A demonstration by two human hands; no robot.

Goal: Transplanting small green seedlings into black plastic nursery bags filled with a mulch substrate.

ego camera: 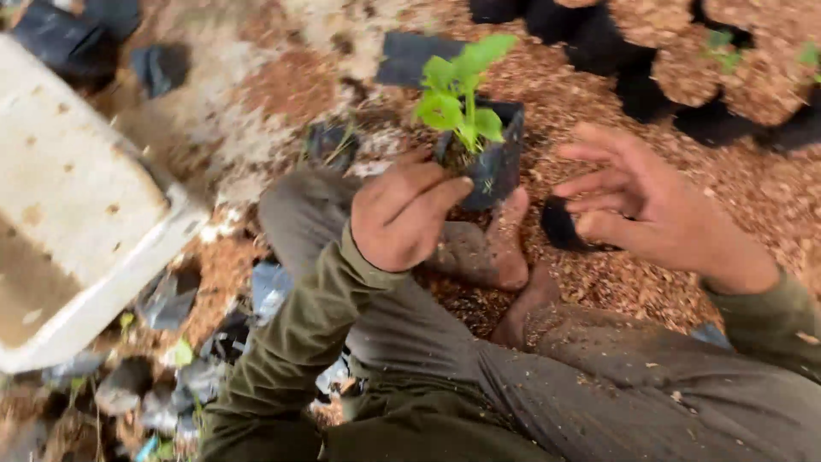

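My left hand (402, 214) grips a small black plastic grow bag (496, 162) by its near side. A green seedling (457, 98) with a few broad leaves stands upright in the bag. My right hand (641, 205) hovers open just right of the bag, fingers spread and pointing left, holding nothing. Both sleeves are olive green. My bare feet (505, 257) rest on the ground right under the bag, and my grey-trousered legs fill the lower middle of the view.
Reddish-brown sawdust-like mulch (599, 94) covers the ground. A white foam box (77, 205) lies tilted at the left. Filled black grow bags (633, 43) stand along the top right. Empty black bags and scraps (171, 299) lie scattered at the lower left.
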